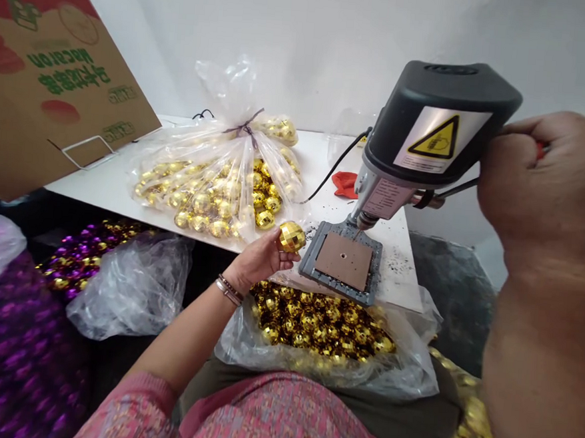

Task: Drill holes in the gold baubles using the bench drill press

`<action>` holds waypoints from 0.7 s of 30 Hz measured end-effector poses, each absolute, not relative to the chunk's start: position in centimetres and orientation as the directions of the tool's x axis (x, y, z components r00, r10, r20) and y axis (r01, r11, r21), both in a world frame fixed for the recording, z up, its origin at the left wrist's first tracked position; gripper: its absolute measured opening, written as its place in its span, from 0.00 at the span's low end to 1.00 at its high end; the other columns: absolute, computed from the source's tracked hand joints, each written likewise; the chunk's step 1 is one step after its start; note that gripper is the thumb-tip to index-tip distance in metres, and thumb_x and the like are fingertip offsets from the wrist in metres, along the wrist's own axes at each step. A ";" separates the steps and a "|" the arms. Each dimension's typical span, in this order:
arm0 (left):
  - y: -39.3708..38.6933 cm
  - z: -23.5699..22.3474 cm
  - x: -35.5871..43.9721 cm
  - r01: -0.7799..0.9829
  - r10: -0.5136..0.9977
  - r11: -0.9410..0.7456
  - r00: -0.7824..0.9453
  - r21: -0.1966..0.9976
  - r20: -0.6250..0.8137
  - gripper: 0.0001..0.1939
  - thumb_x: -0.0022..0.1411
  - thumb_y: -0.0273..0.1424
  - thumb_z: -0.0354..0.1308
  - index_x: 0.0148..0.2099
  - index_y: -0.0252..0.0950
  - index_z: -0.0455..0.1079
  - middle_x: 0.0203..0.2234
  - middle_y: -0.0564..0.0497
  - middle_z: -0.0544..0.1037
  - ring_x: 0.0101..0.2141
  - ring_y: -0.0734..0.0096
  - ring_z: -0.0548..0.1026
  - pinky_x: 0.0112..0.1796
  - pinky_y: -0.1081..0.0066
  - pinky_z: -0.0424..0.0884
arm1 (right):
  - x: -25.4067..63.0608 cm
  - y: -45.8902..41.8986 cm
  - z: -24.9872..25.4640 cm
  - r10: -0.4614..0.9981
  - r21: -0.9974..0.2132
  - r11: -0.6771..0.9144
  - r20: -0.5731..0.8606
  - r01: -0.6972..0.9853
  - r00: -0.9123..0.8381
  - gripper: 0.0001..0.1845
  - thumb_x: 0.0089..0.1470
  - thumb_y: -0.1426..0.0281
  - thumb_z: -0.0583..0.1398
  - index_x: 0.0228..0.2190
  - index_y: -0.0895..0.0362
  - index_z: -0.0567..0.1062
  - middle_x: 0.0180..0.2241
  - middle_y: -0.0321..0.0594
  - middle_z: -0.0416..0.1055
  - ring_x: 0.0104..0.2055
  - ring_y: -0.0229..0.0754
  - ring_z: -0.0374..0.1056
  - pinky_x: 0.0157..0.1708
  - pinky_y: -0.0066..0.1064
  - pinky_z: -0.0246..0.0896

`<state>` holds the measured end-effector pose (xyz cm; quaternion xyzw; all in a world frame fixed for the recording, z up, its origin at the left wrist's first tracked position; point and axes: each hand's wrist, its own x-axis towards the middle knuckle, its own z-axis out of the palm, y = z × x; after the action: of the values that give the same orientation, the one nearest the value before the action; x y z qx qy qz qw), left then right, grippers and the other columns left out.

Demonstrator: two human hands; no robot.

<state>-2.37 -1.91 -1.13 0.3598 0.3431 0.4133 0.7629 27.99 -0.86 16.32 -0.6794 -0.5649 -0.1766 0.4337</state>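
Observation:
Between the fingertips of my left hand is a shiny gold mirror-faceted ball, held at the left edge of the drill press's base plate. My right hand is closed round the feed handle at the right side of the small bench drill press; most of the handle is hidden in the fist. Under the drill's chuck lies a brown square board with a small hole. An open plastic bag of gold balls rests on my lap.
A tied clear bag of gold balls stands on the white table, near a red cloth. Dark shavings surround the drill base. A cardboard box is at left, above bags of purple balls and mixed purple and gold balls.

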 end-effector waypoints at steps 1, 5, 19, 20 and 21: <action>-2.1 -1.7 -1.9 -0.428 0.859 0.459 0.439 0.779 -0.264 0.26 0.64 0.51 0.63 0.53 0.37 0.73 0.40 0.44 0.82 0.33 0.68 0.80 0.32 0.72 0.73 | 27.9 -0.5 16.8 0.632 -0.429 -0.016 0.695 0.903 0.342 0.20 0.54 0.71 0.53 0.41 0.59 0.83 0.33 0.40 0.76 0.28 0.26 0.53 0.37 0.29 0.52; -2.4 -2.6 -0.2 -0.503 0.839 0.527 0.437 0.685 -0.325 0.19 0.63 0.42 0.68 0.48 0.36 0.73 0.37 0.48 0.82 0.31 0.72 0.80 0.32 0.73 0.74 | 27.6 0.7 18.0 0.661 -0.519 -0.078 0.612 0.851 0.434 0.19 0.53 0.76 0.54 0.40 0.63 0.83 0.30 0.40 0.72 0.27 0.25 0.50 0.36 0.29 0.50; 0.6 -0.1 6.5 0.187 0.893 0.191 0.375 0.964 -0.250 0.13 0.61 0.36 0.67 0.44 0.34 0.72 0.32 0.52 0.78 0.26 0.78 0.72 0.27 0.76 0.64 | 27.3 1.3 18.8 0.689 -0.581 -0.016 0.583 0.814 0.430 0.11 0.53 0.79 0.54 0.20 0.61 0.62 0.20 0.33 0.48 0.26 0.27 0.45 0.33 0.31 0.40; 0.9 -0.1 6.9 0.247 0.900 0.157 0.363 0.956 -0.242 0.13 0.61 0.36 0.66 0.44 0.34 0.72 0.31 0.53 0.78 0.26 0.78 0.72 0.28 0.75 0.64 | 27.3 1.3 18.8 0.691 -0.581 -0.020 0.581 0.814 0.431 0.11 0.54 0.79 0.54 0.21 0.61 0.63 0.20 0.33 0.49 0.27 0.27 0.45 0.34 0.31 0.40; 1.1 -0.1 7.2 0.300 0.906 0.132 0.349 0.945 -0.238 0.13 0.60 0.36 0.66 0.44 0.34 0.72 0.31 0.53 0.77 0.26 0.77 0.72 0.29 0.74 0.65 | 27.4 1.4 18.8 0.695 -0.583 -0.028 0.572 0.812 0.436 0.10 0.54 0.79 0.54 0.22 0.62 0.65 0.21 0.33 0.50 0.27 0.27 0.45 0.34 0.31 0.40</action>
<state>7.22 1.12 -0.15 0.6006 0.5023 0.2704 0.5602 27.38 1.40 18.81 -0.7142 -0.5273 -0.0642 0.4558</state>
